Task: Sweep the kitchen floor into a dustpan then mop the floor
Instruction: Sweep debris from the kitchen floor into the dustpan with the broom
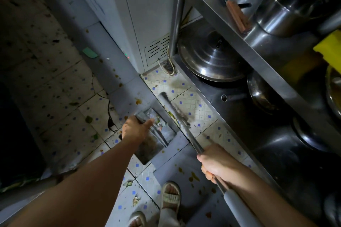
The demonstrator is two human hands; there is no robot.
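- Head view: left hand [135, 131] grips the dustpan [156, 134] on the tiled floor [191, 103].
- Right hand [215, 162] clasps the broom [177, 116] handle.
- No readable writing shows.

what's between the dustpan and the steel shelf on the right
In the head view, the broom head lies between them, against the dustpan mouth, with a small pile of scraps at its edge, then tiled floor up to the steel shelf.
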